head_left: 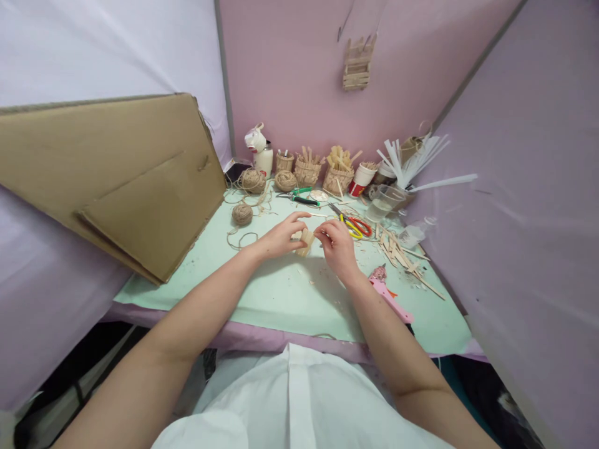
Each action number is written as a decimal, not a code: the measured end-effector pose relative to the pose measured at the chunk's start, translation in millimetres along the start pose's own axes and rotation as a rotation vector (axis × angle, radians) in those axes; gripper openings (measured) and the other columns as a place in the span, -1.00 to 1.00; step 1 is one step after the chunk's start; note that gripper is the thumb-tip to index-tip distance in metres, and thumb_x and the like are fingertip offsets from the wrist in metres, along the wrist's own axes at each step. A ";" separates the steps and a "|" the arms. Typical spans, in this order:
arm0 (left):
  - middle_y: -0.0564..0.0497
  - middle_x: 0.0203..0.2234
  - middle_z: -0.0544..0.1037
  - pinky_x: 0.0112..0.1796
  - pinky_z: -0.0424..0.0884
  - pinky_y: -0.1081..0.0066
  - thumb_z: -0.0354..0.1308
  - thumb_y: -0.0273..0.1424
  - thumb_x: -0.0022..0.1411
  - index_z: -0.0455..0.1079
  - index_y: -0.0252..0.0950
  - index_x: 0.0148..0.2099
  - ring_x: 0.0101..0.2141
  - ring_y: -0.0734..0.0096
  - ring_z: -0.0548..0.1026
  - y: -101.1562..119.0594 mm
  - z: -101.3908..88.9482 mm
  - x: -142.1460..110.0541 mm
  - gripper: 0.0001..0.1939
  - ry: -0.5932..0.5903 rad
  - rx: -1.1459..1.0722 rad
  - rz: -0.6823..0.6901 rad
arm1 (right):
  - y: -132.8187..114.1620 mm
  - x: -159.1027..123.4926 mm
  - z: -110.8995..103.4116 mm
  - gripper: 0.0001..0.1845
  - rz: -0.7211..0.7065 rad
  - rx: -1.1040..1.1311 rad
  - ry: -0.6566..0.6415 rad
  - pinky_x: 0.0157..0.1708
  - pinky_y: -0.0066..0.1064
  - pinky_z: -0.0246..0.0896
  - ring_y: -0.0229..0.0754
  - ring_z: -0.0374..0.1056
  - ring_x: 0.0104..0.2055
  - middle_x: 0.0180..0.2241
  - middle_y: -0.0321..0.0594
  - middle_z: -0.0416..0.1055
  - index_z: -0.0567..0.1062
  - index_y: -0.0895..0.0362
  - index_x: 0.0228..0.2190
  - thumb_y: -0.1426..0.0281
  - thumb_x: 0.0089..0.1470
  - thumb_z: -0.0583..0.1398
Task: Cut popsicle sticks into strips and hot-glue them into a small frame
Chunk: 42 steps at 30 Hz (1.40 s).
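A small piece made of pale wooden sticks (306, 242) is between my two hands, above the middle of the table. My left hand (285, 236) grips its left side, thumb below and fingers curved over the top. At its right edge is my right hand (336, 244), with thumb and fingertips pinched together. Whatever sits in that pinch is too small to make out. Just beyond the right hand lie scissors with yellow handles (352, 228) and another pair with red handles (362, 226).
A pink glue gun (390, 299) and scattered wooden sticks (397, 252) lie to the right. Twine balls (242, 214), green-handled pliers (304, 199), stick-filled baskets (339, 178) and a clear plastic cup (381, 202) stand farther back. Large cardboard (140, 193) leans at the left.
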<state>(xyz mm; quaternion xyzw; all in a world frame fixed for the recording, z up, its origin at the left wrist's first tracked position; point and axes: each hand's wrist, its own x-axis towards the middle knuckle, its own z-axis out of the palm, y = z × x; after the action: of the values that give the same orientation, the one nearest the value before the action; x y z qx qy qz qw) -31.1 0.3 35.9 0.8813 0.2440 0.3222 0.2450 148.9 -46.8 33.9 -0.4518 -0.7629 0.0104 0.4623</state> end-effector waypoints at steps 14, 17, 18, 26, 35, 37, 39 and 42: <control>-0.14 0.11 0.19 0.08 0.18 0.23 0.13 -0.46 0.05 0.31 -0.29 -0.32 0.13 0.21 0.21 -0.6 0.1 0.8 -0.91 -0.009 0.005 0.003 | 0.4 -0.6 0.1 -0.88 0.005 -0.005 0.000 -0.19 -0.27 0.14 -0.12 0.24 -0.23 -0.37 -0.21 0.35 0.40 0.08 -0.44 0.45 0.13 0.11; -0.13 0.12 0.19 0.08 0.18 0.23 0.12 -0.46 0.05 0.32 -0.29 -0.32 0.13 0.21 0.21 0.4 -0.2 0.8 -0.91 -0.006 0.005 0.006 | -0.6 -0.6 0.0 -0.87 0.007 -0.006 -0.001 -0.18 -0.25 0.15 -0.11 0.24 -0.23 -0.37 -0.20 0.35 0.42 0.09 -0.44 0.44 0.13 0.10; -0.13 0.12 0.19 0.08 0.18 0.23 0.12 -0.46 0.05 0.32 -0.29 -0.32 0.13 0.21 0.22 0.9 -0.4 0.7 -0.91 -0.005 0.004 0.009 | -0.9 -0.8 0.0 -0.87 0.008 -0.006 -0.002 -0.17 -0.24 0.15 -0.11 0.25 -0.22 -0.37 -0.20 0.36 0.42 0.09 -0.44 0.43 0.13 0.10; -0.15 0.18 0.10 0.08 0.20 0.15 0.21 -0.45 -0.01 0.11 -0.18 0.16 0.16 0.19 0.16 -0.6 1.8 -1.8 -0.34 0.047 -0.058 -0.003 | 4.0 -5.7 -4.5 -0.80 0.113 0.125 0.048 -0.27 -0.26 0.29 -0.09 0.28 -0.15 -0.16 -0.11 0.29 0.44 0.05 -0.19 0.36 0.14 0.09; -0.37 0.20 0.10 0.07 0.16 0.08 0.37 -0.28 -0.20 -0.33 -0.24 0.33 0.14 0.01 0.21 -19.8 16.2 -5.7 0.20 -0.022 -0.175 -0.251 | 14.0 -12.3 -0.5 -0.75 0.078 0.106 -0.075 -0.27 -0.26 0.33 -0.05 0.18 -0.01 -0.11 -0.10 0.20 0.40 0.03 -0.15 0.40 0.07 0.14; -0.35 0.16 0.18 0.07 0.16 0.11 0.36 -0.28 -0.19 -0.32 -0.26 0.33 0.11 0.04 0.26 -21.3 17.9 -5.1 0.18 -0.033 -0.156 -0.263 | 14.7 -13.0 0.6 -0.74 0.067 0.098 -0.083 -0.22 -0.23 0.31 -0.04 0.17 0.00 -0.10 -0.09 0.19 0.40 0.02 -0.15 0.41 0.07 0.15; -0.28 0.09 0.28 0.04 0.20 0.14 0.34 -0.29 -0.18 -0.29 -0.27 0.32 0.05 0.09 0.33 -21.2 18.6 -4.2 0.14 -0.033 -0.137 -0.271 | 14.8 -13.6 1.2 -0.74 0.059 0.066 -0.080 -0.14 -0.15 0.26 -0.02 0.15 0.03 -0.07 -0.10 0.17 0.39 0.01 -0.15 0.42 0.06 0.15; -0.14 -0.06 0.41 -0.03 0.27 0.19 0.31 -0.30 -0.15 -0.25 -0.27 0.31 -0.07 0.17 0.42 -18.6 18.4 -3.1 0.08 -0.038 -0.124 -0.287 | 14.1 -14.2 2.0 -0.76 0.028 -0.010 -0.063 0.01 -0.03 0.10 0.00 0.12 0.06 -0.04 -0.10 0.15 0.39 0.00 -0.18 0.42 0.05 0.16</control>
<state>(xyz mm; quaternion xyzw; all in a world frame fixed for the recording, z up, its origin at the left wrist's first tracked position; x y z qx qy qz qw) -25.6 7.6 11.2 0.8267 0.3422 0.2814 0.3469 159.4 -47.5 16.7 -0.4643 -0.7706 0.0273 0.4357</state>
